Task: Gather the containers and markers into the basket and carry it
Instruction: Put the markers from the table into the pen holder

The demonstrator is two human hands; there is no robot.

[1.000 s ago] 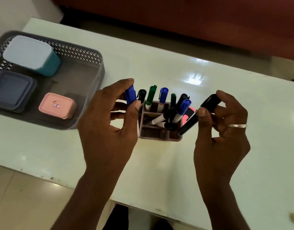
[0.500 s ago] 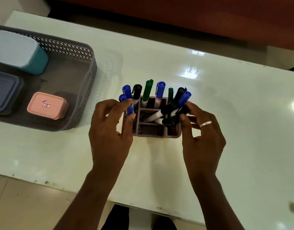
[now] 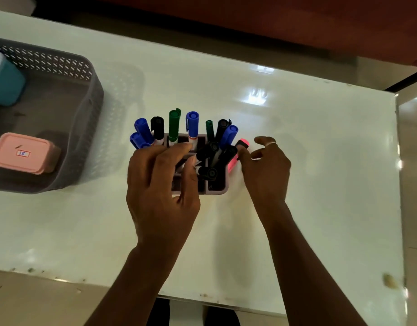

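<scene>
A mauve marker holder (image 3: 217, 187) stands mid-table, packed with blue, black and green markers (image 3: 174, 124) that fan out of its top. My left hand (image 3: 160, 184) lies over the holder's left half, fingers and thumb curled onto its dividers. A pink highlighter (image 3: 243, 144) lies on the table against the holder's right side. My right hand (image 3: 265, 168) is beside it with fingers spread, the thumb tip touching the highlighter. At the left, the grey perforated basket (image 3: 94, 97) holds a pink lidded container (image 3: 24, 152) and a teal container (image 3: 6, 89), which the frame edge cuts off.
The white glossy table (image 3: 308, 184) ends at a near edge below my forearms and a right edge at about x 1730. A dark red-brown surface (image 3: 249, 24) runs along the far side. The basket sits roughly a hand's width left of the holder.
The blue marker from my left hand and the black one from my right now stand in the holder. My left hand moved over the holder; my right hand shifted to the pink highlighter.
</scene>
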